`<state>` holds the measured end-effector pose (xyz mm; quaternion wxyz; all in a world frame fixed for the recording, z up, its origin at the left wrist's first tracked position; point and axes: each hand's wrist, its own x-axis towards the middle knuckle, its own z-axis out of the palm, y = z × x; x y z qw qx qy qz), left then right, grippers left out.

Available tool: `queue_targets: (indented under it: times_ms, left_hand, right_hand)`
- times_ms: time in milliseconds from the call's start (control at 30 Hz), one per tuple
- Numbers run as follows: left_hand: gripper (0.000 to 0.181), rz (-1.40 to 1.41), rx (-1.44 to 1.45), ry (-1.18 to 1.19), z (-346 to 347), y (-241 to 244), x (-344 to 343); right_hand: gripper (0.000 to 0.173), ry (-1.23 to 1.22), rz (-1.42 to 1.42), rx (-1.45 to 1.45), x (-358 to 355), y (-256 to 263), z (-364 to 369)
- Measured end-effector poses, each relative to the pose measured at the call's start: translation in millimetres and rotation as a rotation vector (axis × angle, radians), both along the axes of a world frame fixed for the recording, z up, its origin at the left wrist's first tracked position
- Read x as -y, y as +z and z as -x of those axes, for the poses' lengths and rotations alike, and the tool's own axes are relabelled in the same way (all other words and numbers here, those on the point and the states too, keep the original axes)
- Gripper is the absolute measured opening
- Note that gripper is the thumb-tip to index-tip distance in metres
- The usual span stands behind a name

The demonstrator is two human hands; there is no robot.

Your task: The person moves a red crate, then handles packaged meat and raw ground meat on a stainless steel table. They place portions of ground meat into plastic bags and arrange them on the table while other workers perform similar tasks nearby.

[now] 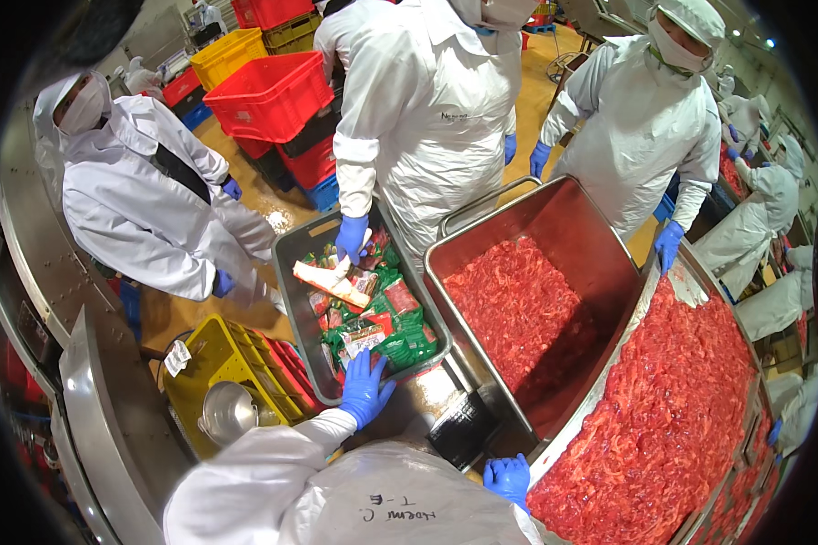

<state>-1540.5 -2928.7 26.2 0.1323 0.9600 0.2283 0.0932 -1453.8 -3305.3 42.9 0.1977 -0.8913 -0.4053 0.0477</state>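
Observation:
My left hand (365,390), in a blue glove, lies with spread fingers on the near edge of a dark grey plastic crate (290,300), its fingertips at the green printed packets (399,340) inside. A co-worker's blue-gloved hand (352,238) reaches into the crate's far end, by a whitish wrapped packet (330,283). My right hand (508,479), also gloved in blue, rests with curled fingers at the metal rim of a large table or tray (542,458) heaped with red raw meat pieces (647,409); whether it grips the rim is unclear. A deep steel bin (552,204) holding more meat stands between.
Left of the crate are a yellow crate (211,340) and a steel bowl or pail (228,412). Co-workers in white stand at the left, ahead and at the right; one has a gloved hand (668,244) at the meat table. Red crates (269,92) are stacked behind.

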Motion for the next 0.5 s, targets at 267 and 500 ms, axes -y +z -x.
queue_targets:
  times_ms: [267, 500]
  left_hand:
    - [0.065, -0.042, 0.034, 0.009, 0.1, -3.9, -1.2]
    - [0.063, 0.067, -0.028, 0.030, 3.2, -11.0, -2.7]
  right_hand:
    - [0.009, -0.022, -0.005, -0.038, -10.7, 11.2, 1.3]
    - [0.008, -0.005, 0.006, -0.019, -9.3, 7.9, 0.8]
